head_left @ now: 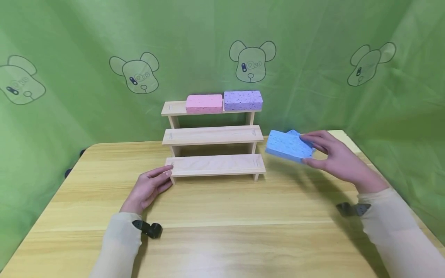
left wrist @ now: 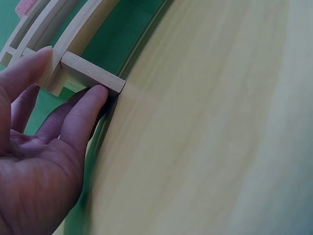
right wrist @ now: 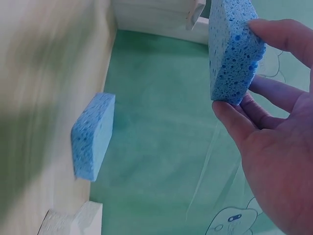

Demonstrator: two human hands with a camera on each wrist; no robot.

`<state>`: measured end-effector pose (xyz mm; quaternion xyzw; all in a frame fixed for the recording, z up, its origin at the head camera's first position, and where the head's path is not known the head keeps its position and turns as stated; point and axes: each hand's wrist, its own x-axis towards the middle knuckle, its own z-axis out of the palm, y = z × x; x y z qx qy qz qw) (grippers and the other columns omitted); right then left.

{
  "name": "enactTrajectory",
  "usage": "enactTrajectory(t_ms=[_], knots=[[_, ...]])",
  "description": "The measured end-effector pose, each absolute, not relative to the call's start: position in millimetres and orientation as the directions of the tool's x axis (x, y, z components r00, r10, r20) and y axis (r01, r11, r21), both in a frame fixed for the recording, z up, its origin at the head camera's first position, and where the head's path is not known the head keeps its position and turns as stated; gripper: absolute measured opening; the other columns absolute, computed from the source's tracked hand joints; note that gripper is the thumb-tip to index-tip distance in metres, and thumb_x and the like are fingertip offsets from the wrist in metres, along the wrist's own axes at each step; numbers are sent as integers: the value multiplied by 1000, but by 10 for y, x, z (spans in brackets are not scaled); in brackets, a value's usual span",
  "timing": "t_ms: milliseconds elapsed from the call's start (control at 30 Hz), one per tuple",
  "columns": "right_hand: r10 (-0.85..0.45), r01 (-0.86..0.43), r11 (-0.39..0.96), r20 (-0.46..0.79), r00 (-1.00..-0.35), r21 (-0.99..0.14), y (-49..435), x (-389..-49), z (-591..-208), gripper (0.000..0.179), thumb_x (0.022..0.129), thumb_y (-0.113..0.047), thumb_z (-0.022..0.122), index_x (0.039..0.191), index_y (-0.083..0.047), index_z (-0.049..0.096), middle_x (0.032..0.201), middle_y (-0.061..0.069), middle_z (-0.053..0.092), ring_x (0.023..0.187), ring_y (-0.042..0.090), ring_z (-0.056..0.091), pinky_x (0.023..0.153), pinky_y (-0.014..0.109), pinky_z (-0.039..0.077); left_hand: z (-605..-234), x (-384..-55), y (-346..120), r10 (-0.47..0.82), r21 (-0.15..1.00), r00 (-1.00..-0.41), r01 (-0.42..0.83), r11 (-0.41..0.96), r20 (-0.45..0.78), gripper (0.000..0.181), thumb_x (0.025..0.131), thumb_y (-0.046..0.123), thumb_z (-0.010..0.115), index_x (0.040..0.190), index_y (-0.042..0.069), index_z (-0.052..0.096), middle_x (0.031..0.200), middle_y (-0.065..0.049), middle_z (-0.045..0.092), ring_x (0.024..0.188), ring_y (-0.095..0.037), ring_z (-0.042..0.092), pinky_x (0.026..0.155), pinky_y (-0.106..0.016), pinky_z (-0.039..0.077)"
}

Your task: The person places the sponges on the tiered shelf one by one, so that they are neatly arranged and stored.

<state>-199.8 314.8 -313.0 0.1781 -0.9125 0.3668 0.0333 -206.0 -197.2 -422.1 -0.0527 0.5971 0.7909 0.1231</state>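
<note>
A blue sponge point(head_left: 289, 145) is pinched by its right end between the thumb and fingers of my right hand point(head_left: 335, 158); the right wrist view shows this sponge point(right wrist: 232, 54) raised off the table. Partly hidden behind it, a second blue sponge point(right wrist: 93, 137) lies on the table. My left hand point(head_left: 150, 188) touches the left end of the lowest step of a three-step wooden rack point(head_left: 213, 165), its fingertips at the end panel point(left wrist: 93, 73) in the left wrist view. On the top step sit a pink sponge point(head_left: 204, 103) and, right beside it, a purple sponge point(head_left: 243, 100).
A pale yellow block point(head_left: 344, 139), probably another sponge, lies at the table's back right corner. A green curtain point(head_left: 194, 46) with bear outlines hangs behind and around the wooden table point(head_left: 222, 239). The rack stands near the table's back edge.
</note>
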Motion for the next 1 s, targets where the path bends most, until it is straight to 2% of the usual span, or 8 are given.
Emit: enactTrajectory(t_ms=[67,133,333,533,733,1000], knots=[[-307,-348,663,183,-934,-663,3110,-2010,-3102,64,86,-17,79,141,-3,49,138,10,42,133,47,37,110,57,33,-4223,-2059,-1973,130,931,-964,-258,-258,-231,44,95,5,66,136,-4,53,150,-18,38,114,-21,60,101,-34,49],[-317,-358,660,187,-930,-661,3079,-2024,-3082,64,86,-17,79,141,-3,49,138,11,41,133,48,37,109,60,32,-4226,-2059,-1971,129,930,-964,-258,-261,-231,44,95,5,66,136,-4,53,150,-18,38,114,-21,60,101,-35,49],[-348,-394,644,208,-914,-656,2997,-2068,-3030,63,85,-13,79,140,-1,50,138,11,42,132,47,38,110,60,32,-4227,-2059,-1968,126,930,-965,-257,-261,-231,44,94,5,66,136,-4,54,149,-18,38,115,-21,60,101,-35,49],[-357,-420,651,233,-905,-632,2888,-2121,-2972,62,85,-17,80,139,-5,52,137,8,45,131,42,41,109,60,34,-4227,-2063,-1972,125,931,-965,-255,-261,-230,45,95,5,66,136,-5,53,150,-18,38,115,-22,60,101,-35,49],[-371,-419,598,228,-900,-683,2778,-2203,-2973,62,85,-14,79,139,-4,52,139,9,44,132,42,40,111,58,33,-4230,-2064,-1971,127,933,-966,-251,-257,-225,45,95,6,66,136,-5,53,150,-18,38,115,-21,60,101,-35,49],[-373,-442,641,249,-894,-627,2635,-2310,-2959,60,84,-25,81,137,-11,57,138,5,47,124,37,47,105,61,38,-4231,-2062,-1974,127,930,-966,-252,-267,-225,40,95,5,66,133,-2,57,150,-18,38,113,-20,60,101,-35,49]])
